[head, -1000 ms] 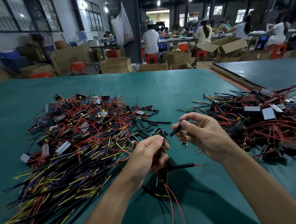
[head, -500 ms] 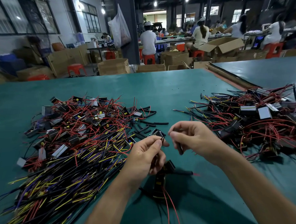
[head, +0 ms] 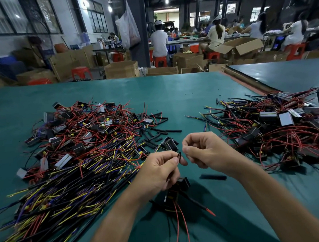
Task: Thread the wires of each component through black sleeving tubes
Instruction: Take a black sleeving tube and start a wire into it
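Left hand (head: 161, 168) sits near centre, grip closed in a pinch on the black wire ends (head: 179, 155), which poke up just above thumb and forefinger. The component (head: 178, 188) hangs under that hand, low over the table. Its red wires (head: 180, 221) trail toward me, and one sleeved lead (head: 198, 203) runs off to the right with a red tip showing.

Right hand (head: 208, 151) is just beside the wire ends, fingers curled, thumb and forefinger close together. I cannot tell whether its grip holds a tube or nothing. One loose sleeving tube (head: 213, 177) lies on the table just below the right wrist. More spare tubes (head: 160, 132) are scattered farther out between the piles.

Step, as I judge it: get a tube onto the pinched ends. To do it well I'd keep the ends together and even. I'd leave little wire sticking out so it doesn't buckle, bring the tube mouth on square, then slide and re-pinch lower. If the right hand is empty, I'd take the near tube first.

Surface: green table (head: 172, 95), flat, matte. Left pile (head: 80, 141) is components with red, yellow and purple wires. Right pile (head: 274, 131) is mostly red and black.

Room: workshop with cardboard boxes (head: 121, 69), red stools (head: 81, 72), people (head: 159, 43) seated at far benches with backs to me, windows (head: 25, 17) far left, ceiling lamps on.
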### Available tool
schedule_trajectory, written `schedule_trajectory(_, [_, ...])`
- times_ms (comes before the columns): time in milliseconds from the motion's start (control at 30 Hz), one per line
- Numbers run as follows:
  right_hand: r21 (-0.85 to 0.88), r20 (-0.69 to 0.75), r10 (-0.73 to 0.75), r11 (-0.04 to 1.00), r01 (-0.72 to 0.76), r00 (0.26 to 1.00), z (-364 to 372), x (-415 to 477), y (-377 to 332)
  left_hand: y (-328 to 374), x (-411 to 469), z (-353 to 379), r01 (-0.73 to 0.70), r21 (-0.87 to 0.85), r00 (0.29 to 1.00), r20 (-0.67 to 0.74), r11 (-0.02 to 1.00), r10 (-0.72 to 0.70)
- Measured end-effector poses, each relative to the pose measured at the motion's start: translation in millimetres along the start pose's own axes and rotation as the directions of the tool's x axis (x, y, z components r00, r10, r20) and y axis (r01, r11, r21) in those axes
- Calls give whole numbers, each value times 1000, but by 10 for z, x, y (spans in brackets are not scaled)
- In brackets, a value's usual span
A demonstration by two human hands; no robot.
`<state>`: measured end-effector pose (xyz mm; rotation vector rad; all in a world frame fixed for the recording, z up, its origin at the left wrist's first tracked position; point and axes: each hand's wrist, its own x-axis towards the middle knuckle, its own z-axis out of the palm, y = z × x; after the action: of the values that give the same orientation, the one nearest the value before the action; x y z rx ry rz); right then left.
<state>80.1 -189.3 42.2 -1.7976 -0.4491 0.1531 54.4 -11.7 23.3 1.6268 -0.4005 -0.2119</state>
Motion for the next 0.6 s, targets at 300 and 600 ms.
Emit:
schedule_trajectory(300, [-638,-126,90,755,-150,988,-355,-16,119,-41,28,-50,137,-88,984,-106,987,-146])
schedule_trajectory(600, [-844,-164,330,440,-306,930,-490,-23,308,-36,32,-46,1,-111,974,-224,994,-26])
